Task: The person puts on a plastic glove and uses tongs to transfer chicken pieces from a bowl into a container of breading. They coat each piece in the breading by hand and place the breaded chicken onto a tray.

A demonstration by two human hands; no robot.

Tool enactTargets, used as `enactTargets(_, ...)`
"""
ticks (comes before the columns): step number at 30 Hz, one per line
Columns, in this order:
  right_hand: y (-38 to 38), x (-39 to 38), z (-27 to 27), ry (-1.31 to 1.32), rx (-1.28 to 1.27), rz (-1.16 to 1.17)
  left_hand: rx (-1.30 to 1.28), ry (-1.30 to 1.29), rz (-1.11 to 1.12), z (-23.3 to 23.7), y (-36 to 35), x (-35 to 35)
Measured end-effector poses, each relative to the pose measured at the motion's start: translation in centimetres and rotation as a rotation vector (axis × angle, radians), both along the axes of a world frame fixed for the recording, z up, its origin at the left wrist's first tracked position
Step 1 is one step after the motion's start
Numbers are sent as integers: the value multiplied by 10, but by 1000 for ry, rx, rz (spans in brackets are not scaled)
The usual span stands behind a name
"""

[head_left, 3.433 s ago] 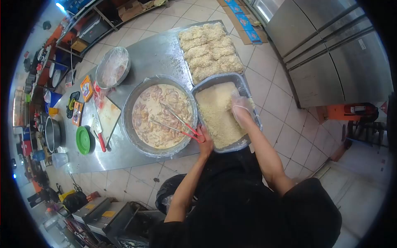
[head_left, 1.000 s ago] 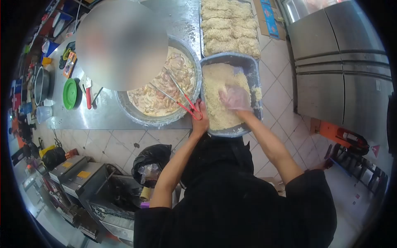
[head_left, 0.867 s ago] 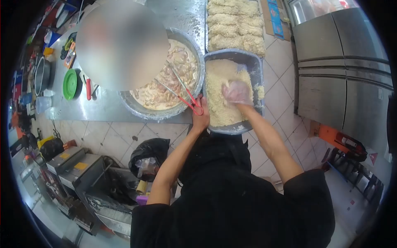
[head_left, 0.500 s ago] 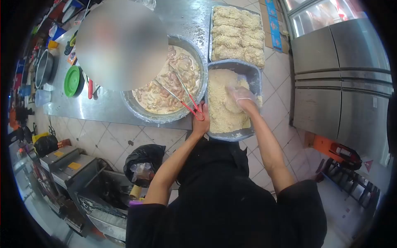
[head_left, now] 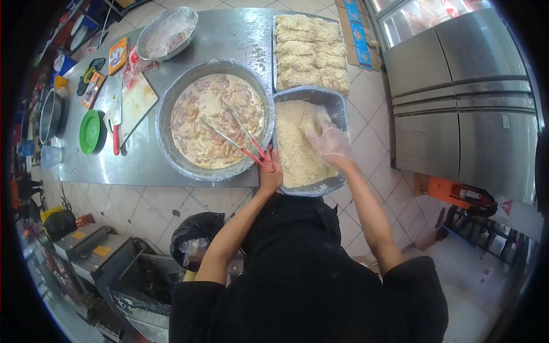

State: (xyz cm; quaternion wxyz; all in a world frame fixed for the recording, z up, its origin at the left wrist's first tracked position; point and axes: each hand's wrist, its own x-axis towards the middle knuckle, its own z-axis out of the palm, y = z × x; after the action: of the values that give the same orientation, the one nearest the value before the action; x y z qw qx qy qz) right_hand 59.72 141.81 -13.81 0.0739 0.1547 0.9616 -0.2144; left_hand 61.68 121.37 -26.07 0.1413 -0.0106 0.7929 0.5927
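Observation:
Metal tongs with red handles lean over the rim of a wide metal basin, their tips in raw meat pieces in pale batter. My bare left hand is closed at the tongs' handle end, between the basin and a grey tub. The tub holds pale crumbs. Inside it, my right hand, in a clear plastic glove, curls its fingers into the crumbs. What lies under those fingers is hidden. Behind the tub, a tray holds rows of crumb-coated pieces.
Left on the steel table are a green plate, a red-handled knife on a cutting board, and a plastic-covered bowl. A steel fridge stands to the right. A black bag is below the table.
The view has shifted, and a blurred patch over the basin and table is gone. My right hand has moved toward the back of the tub. The left stays by the tongs' handles.

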Motion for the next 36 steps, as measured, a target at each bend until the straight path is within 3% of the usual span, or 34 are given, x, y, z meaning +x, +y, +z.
enactTargets(1, -3, 5, -7, 188, -30, -141, 0, -3, 7, 3, 1, 0)
enactTargets(2, -8, 14, -15, 186, -26, -145, 3, -5, 2, 6, 1, 2)
enactTargets(4, -31, 23, -13, -9, -140, -562, -33, -14, 21, 17, 0, -1)
enactTargets(5, -20, 47, -95, 281, -128, -559, -33, -14, 20, 13, 0, -2)
enactTargets(6, -10, 62, -142, 281, -129, -561, -31, -13, 11, 6, 0, -1)
enactTargets(8, 2, 81, -190, 162, -762, -859, -27, -11, -5, 4, 0, 0)
enactTargets(9, -1, 78, -172, 168, -761, -863, -28, -20, -7, 9, -1, 0)
enactTargets(11, -12, 57, -101, 143, -1623, -1166, -26, -23, -7, 12, 1, -3)
enactTargets(12, -11, 52, -88, 144, -1625, -1163, -26, -15, -6, 12, 0, -2)
enactTargets(14, -7, 41, -68, 356, -1611, -1034, -30, -7, -2, 12, 0, -2)
enactTargets(16, -4, 15, -48, 346, -1472, -1044, -25, -9, -24, 12, -1, -3)
enactTargets(18, 10, -13, -48, 92, -281, -526, -36, -14, -23, 16, -1, -2)
enactTargets(22, 16, -57, -62, 177, -155, -307, -6, 12, -56, -1, -3, -3)
enactTargets(24, 18, -70, -80, 181, 15, -9, -29, 41, -3, 0, 1, 3)
enactTargets(28, -4, -60, -67, 0, 63, 8, -24, -12, 42, 8, 1, 2)
enactTargets(30, -5, -61, -68, -166, 4, -100, -34, -29, 37, 9, 0, 1)
enactTargets(36, 11, -66, -104, -109, 70, -50, -22, -31, 34, 18, 1, 0)
